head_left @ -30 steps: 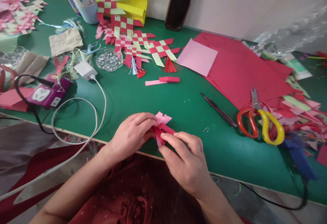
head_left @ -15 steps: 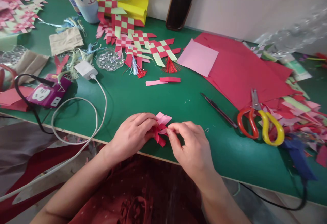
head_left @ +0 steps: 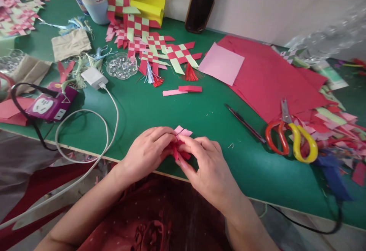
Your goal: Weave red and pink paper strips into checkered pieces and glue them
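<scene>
A small weave of red and pink paper strips [head_left: 185, 132] is held between both hands at the front edge of the green table. My left hand [head_left: 151, 148] is closed on its left side, the fingers curled over it and hiding part of it. My right hand [head_left: 204, 161] pinches its right side, thumb below and index finger above. Pink strip ends poke out at the top and red ones underneath. Beyond the hands lie a loose red strip [head_left: 190, 89] and a pink strip [head_left: 174, 93].
Scissors [head_left: 286, 132] and a dark pen-like tool [head_left: 245, 124] lie at right, before red paper sheets [head_left: 263, 79] and a pink square [head_left: 221, 64]. Finished woven fish [head_left: 180, 54] lie at the back. A white cable [head_left: 116, 117] loops at left near a purple power socket [head_left: 51, 102].
My right hand has shifted left and closer to my left hand, from pinching a strip's end to gripping the weave itself. My left hand has stayed in place.
</scene>
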### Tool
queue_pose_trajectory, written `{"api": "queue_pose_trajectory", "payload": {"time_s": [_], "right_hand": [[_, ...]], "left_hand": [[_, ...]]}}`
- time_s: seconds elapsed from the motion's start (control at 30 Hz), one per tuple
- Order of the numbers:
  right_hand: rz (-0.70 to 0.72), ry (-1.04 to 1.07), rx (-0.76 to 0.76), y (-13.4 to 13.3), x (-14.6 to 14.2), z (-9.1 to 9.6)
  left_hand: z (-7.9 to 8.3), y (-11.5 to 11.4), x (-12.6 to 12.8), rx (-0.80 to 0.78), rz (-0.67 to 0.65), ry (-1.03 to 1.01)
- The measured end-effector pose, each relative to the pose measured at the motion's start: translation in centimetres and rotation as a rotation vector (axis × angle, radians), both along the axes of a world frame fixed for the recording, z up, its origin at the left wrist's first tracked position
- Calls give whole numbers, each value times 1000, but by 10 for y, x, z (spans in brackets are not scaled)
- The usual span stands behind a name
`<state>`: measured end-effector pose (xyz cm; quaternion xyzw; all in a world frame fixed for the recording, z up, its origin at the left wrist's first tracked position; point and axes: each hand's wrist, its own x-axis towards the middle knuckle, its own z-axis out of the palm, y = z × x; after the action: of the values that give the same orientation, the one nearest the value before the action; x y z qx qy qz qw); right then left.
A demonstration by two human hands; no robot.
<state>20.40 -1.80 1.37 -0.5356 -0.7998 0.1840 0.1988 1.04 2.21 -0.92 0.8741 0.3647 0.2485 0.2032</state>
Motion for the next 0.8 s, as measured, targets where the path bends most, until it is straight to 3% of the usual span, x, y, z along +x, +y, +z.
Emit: {"api": "queue_pose_trajectory", "payload": {"time_s": [0.3, 0.53, 0.8], "right_hand": [[-3, -87, 45, -3, 0, -3], [-128, -22, 92, -3, -6, -12], [-241, -119, 106, 2, -13, -18]], "left_hand": [[0, 0, 0, -19, 2, -1], [-1, 1, -3, -41, -17, -16], [0, 0, -3, -54, -21, -28]]}}
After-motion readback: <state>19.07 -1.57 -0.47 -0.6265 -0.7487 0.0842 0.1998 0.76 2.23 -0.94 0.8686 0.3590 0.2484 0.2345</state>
